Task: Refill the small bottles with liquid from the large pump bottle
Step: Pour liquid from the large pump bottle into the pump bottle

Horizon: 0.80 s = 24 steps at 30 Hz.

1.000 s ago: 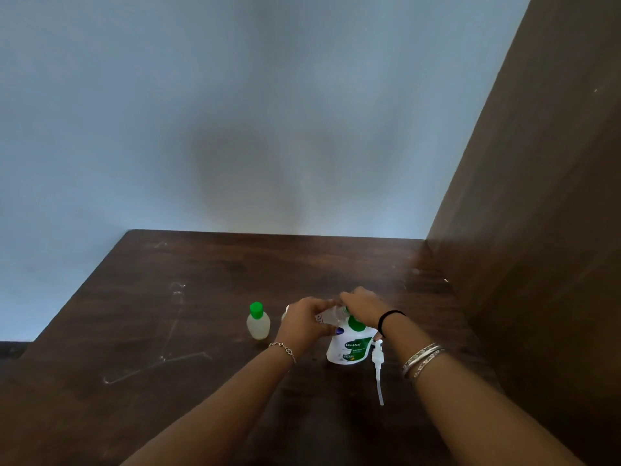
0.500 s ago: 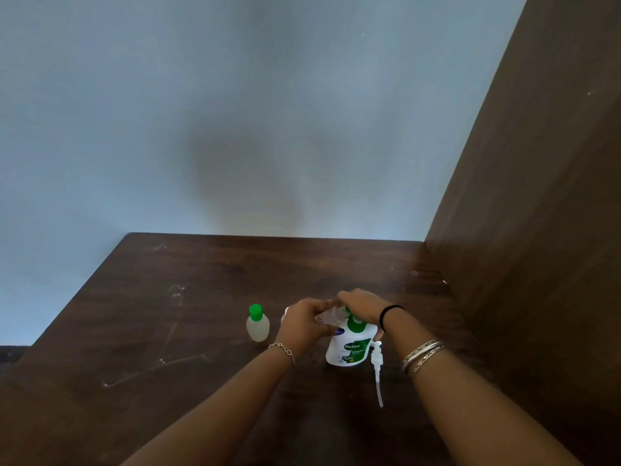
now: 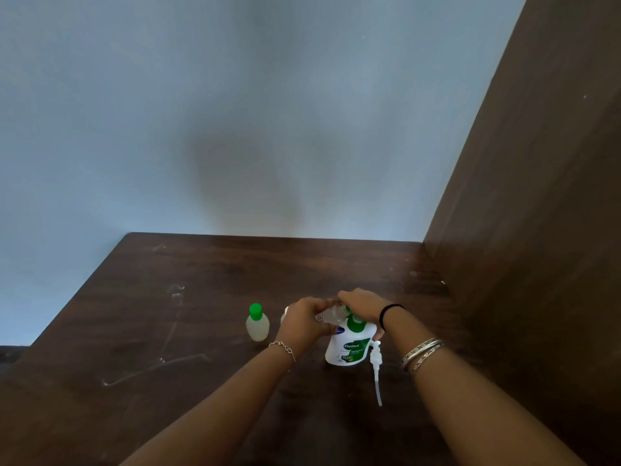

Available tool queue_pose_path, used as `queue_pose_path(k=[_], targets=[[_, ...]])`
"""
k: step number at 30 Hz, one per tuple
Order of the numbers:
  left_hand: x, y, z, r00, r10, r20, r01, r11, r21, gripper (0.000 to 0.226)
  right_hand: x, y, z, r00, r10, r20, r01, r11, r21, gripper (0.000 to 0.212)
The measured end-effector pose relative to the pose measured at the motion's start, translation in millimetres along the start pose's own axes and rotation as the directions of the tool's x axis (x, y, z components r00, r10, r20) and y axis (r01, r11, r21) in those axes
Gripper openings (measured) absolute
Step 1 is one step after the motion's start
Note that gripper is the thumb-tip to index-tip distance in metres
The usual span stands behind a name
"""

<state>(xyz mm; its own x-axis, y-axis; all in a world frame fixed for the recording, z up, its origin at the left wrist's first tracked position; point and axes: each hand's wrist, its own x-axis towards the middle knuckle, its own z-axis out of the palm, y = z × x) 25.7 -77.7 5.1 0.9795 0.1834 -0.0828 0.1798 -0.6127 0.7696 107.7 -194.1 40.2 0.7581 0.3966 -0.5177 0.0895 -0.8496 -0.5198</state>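
Dark wooden tabletop, right side near the panel: my left hand grips a small clear bottle tipped at the Dettol bottle, and my right hand grasps its green cap. Capping step, I judge; next, set it beside the capped small bottle. Pump lies alongside.

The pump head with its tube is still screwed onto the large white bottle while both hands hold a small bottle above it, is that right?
Not quite: the head view shows the pump head lying on the table right of the large white bottle. Both hands, left and right, do hold a small bottle above it.
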Motion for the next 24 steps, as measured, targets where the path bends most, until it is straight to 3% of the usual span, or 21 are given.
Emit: queue_pose_path(k=[5,7,11,17,24], targets=[[-1,-1,1,0.999,-0.037,0.009,0.037,0.999,-0.010,0.059,7,6,12,0.984,0.007,-0.181,-0.010,1.000,-0.017,0.032],[-3,0,1,1.000,-0.024,0.013,0.024,1.000,-0.019,0.058,6,5,11,0.989,-0.005,-0.149,-0.003,0.998,-0.055,0.034],[-3,3,-1,1.000,-0.019,0.005,0.019,0.999,-0.038,0.058,1,2,2,1.000,0.015,-0.023,-0.014,0.999,0.035,0.029],[-5,2,0,1.000,-0.028,0.005,0.028,0.999,-0.022,0.058,6,6,13,0.980,0.006,-0.197,-0.007,1.000,-0.006,0.032],[-6,6,-2,1.000,-0.003,0.005,0.004,0.998,-0.056,0.054,-4,1,-3,0.999,-0.022,0.025,0.023,0.999,-0.031,0.029]])
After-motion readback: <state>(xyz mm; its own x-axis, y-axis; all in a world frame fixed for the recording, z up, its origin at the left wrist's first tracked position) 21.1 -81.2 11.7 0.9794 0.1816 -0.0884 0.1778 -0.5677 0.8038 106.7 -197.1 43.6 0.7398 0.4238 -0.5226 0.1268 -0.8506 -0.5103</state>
